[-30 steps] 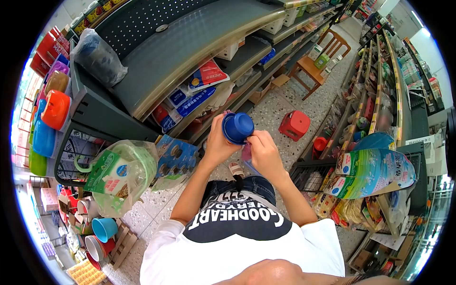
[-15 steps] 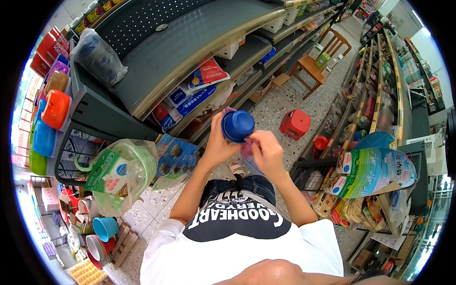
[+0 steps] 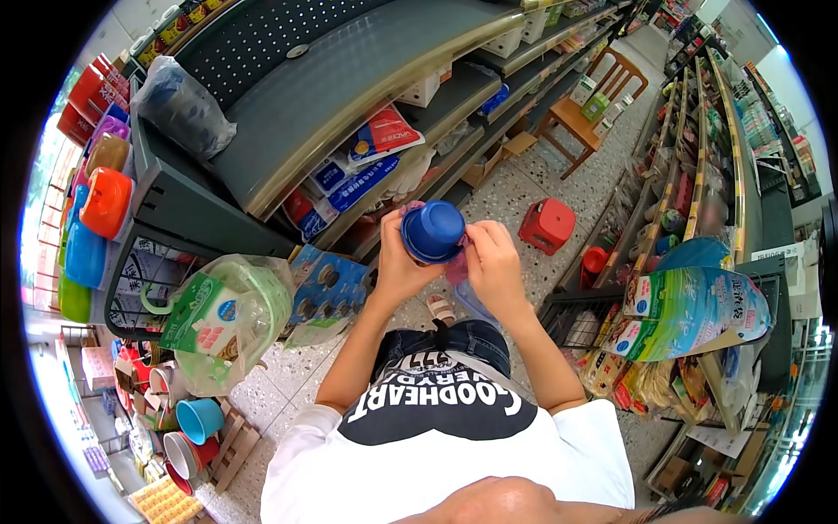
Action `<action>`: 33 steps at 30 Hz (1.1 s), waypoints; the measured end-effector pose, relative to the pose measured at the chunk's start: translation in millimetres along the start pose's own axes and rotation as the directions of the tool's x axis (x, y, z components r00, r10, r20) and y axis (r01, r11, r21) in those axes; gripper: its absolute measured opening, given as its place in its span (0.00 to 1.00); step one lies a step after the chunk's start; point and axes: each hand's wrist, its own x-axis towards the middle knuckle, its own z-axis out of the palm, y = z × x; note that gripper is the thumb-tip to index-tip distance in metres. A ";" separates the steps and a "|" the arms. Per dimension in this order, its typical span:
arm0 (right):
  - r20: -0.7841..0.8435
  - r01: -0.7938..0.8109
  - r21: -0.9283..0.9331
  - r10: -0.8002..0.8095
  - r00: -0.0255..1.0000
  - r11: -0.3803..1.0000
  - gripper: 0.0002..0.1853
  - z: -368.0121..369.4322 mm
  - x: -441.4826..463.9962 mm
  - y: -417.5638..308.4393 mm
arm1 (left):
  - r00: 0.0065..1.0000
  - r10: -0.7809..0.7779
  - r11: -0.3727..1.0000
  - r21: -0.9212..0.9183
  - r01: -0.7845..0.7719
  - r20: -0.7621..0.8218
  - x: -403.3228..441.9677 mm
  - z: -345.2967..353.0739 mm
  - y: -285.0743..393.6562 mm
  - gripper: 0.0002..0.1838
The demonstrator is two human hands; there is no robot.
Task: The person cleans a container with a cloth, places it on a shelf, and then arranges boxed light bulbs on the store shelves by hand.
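In front of my body my left hand (image 3: 401,262) is wrapped round a round blue cup-like container (image 3: 434,230), its smooth narrower end facing up toward me. My right hand (image 3: 496,264) pinches a thin pinkish-purple cloth (image 3: 457,269) against the container's right side. A bit of similar pink material also shows by the left fingertips. The container's underside is hidden.
A grey shelf unit (image 3: 288,131) stands ahead, with bagged goods (image 3: 384,135) lower down. A red stool (image 3: 547,225) and a wooden chair (image 3: 567,118) stand on the floor. Packed shelves line the right. A wrapped green plastic item (image 3: 231,319) hangs at left.
The blue container has tilted a little, showing more of its side. My right hand has shifted slightly up, and its fingers have moved along the container's edge. My left hand keeps its hold.
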 end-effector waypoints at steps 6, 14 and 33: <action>-0.066 -0.045 -0.095 0.039 0.997 0.994 0.12 15.3 -11.9 -13.6 | 0.992 0.067 0.994 0.095 -0.057 -0.106 0.1 8.8 8.6 0.46; -0.018 0.053 0.081 -0.052 0.998 0.995 0.10 15.1 -21.7 -29.0 | 0.998 0.014 0.989 0.145 -0.006 -0.057 -6.4 6.5 -11.1 0.48; -0.135 0.073 -0.098 -0.086 0.987 0.993 0.11 9.8 -5.7 -11.2 | 0.994 -0.106 0.983 -0.150 0.102 -0.022 -4.8 -5.5 4.7 0.47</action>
